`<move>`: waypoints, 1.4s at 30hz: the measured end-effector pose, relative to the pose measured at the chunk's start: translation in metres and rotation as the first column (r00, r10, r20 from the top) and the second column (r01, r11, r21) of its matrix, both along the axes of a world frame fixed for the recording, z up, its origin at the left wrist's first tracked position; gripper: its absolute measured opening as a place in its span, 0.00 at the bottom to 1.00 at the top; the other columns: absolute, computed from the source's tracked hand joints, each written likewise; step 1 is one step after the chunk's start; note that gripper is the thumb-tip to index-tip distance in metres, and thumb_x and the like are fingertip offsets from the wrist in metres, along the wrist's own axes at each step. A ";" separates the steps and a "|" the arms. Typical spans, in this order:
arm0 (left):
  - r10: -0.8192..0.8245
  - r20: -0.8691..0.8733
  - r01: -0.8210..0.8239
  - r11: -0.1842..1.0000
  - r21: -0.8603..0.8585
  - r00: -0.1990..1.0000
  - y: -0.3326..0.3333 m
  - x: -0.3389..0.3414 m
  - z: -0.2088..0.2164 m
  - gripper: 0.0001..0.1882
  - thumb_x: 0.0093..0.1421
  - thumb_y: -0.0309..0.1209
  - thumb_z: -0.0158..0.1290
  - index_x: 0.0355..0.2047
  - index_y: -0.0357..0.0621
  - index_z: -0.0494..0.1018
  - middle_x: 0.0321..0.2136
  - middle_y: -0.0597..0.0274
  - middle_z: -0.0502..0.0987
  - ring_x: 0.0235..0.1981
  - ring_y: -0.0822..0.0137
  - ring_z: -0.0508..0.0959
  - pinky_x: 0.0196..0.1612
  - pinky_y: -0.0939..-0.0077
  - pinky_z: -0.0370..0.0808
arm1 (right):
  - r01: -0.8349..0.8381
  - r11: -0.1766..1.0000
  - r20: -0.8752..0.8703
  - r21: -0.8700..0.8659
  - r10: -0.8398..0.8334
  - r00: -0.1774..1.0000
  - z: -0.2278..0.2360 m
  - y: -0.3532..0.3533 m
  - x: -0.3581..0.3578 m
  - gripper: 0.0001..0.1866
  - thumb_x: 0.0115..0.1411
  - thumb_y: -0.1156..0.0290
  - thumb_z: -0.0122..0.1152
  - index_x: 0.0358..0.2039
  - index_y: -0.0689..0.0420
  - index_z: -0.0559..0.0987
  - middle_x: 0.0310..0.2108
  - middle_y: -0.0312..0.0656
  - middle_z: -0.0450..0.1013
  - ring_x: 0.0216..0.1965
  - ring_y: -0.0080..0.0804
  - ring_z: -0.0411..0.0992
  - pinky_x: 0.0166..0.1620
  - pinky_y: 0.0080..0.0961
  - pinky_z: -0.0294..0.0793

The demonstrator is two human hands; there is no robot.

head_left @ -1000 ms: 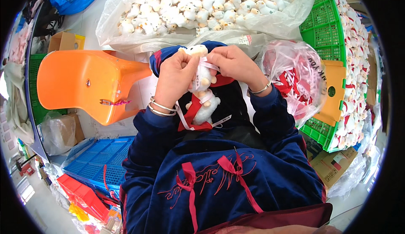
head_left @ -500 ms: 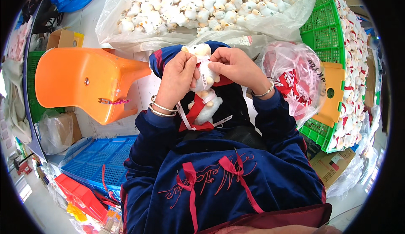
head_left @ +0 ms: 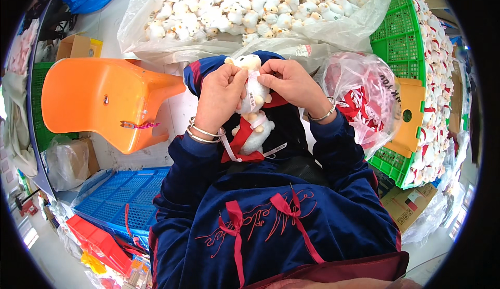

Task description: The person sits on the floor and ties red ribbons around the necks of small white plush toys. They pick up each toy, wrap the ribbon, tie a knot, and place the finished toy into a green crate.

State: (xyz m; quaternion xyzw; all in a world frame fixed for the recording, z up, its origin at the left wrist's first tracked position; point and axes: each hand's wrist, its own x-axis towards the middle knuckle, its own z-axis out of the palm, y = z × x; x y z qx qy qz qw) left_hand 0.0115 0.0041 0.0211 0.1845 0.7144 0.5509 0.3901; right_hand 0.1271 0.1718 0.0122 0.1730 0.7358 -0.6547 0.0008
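Between my two hands sits a small white plush sheep (head_left: 254, 92) with a cream head, upright over my lap. My left hand (head_left: 221, 91) pinches at its neck from the left, fingertips on a pale ribbon. From the other side my right hand (head_left: 294, 83) is closed at the neck too, thumb against the body; the ribbon between its fingers is partly hidden. Just below, a second plush sheep (head_left: 255, 138) lies on my lap with a red ribbon (head_left: 240, 142) and a whitish one about it. A printed white ribbon end (head_left: 274, 150) lies beside it.
Ahead, a large clear plastic bag (head_left: 219, 46) holds many plush sheep (head_left: 250, 10). At right are a bag of red and white ribbons (head_left: 359, 106) and a green crate (head_left: 398, 44) beside rows of finished-looking plush toys (head_left: 432, 101). An orange chair (head_left: 94, 101) and blue crate (head_left: 122, 198) stand left.
My fingers have shifted slightly at the sheep's neck, the left fingertips moving a little right. The red bit seen there before is now mostly covered. The lower sheep stays put.
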 end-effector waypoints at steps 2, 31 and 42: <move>-0.003 0.008 0.003 1.000 0.013 1.000 -0.001 0.000 -0.001 0.13 0.70 0.33 0.54 0.31 0.35 0.75 0.17 0.67 0.76 0.14 0.80 0.71 0.18 0.82 0.67 | -0.012 1.000 0.028 0.002 0.012 1.000 0.000 0.001 0.000 0.10 0.64 0.70 0.61 0.36 0.66 0.81 0.29 0.35 0.77 0.32 0.18 0.70 0.38 0.20 0.72; 0.006 -0.031 -0.007 1.000 -0.028 1.000 0.002 0.001 0.002 0.12 0.69 0.34 0.55 0.33 0.36 0.76 0.18 0.70 0.75 0.14 0.82 0.69 0.18 0.85 0.64 | 0.093 0.995 -0.035 0.041 -0.092 0.995 0.009 -0.014 0.007 0.08 0.62 0.72 0.65 0.38 0.63 0.80 0.30 0.36 0.77 0.31 0.17 0.70 0.36 0.19 0.71; -0.019 -0.025 0.019 1.000 -0.006 0.999 0.000 -0.001 -0.006 0.11 0.66 0.31 0.55 0.32 0.33 0.76 0.19 0.65 0.77 0.19 0.79 0.73 0.21 0.78 0.69 | 0.151 0.637 -0.439 0.756 0.323 0.838 -0.010 -0.002 0.019 0.08 0.54 0.75 0.66 0.36 0.54 0.82 0.31 0.38 0.70 0.35 0.38 0.70 0.40 0.31 0.71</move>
